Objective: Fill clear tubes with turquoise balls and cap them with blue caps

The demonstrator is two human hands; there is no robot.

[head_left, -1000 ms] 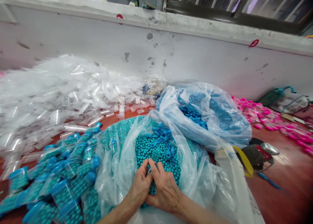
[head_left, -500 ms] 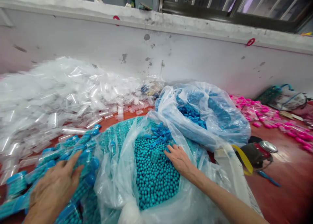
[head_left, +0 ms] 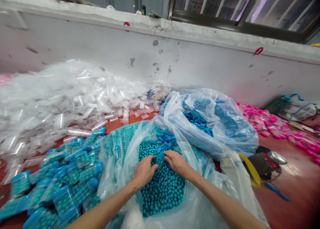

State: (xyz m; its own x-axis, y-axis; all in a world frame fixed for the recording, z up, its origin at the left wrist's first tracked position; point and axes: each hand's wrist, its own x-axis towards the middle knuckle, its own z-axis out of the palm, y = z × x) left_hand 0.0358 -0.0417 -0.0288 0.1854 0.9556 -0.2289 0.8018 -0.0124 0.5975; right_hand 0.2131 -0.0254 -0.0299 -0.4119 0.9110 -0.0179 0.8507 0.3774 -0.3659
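An open clear plastic bag (head_left: pixel 130 162) holds many small teal beads (head_left: pixel 162 185), with blue clip-like pieces (head_left: pixel 166 140) lying on top at the back. Over the beads, my left hand (head_left: pixel 146 170) has its thumb and forefinger apart, and nothing shows between them. My right hand (head_left: pixel 176 160) is close beside it, fingertips bent together at the beads just in front of the blue pieces; what they hold, if anything, is too small to make out. Filled containers with blue caps (head_left: pixel 63 199) are heaped left of the bag.
Clear empty tubes (head_left: pixel 75 92) form a big pile at the left. Behind the beads stands a second bag (head_left: pixel 240 132) with blue pieces. Pink pieces (head_left: pixel 277 125) and a dark and red device with a silver top (head_left: pixel 270 162) are at the right.
My left hand has moved right, from over the capped containers to the beads. My right hand has shifted slightly left and its fingers have drawn together. The small bead-filled container before it is mostly hidden.
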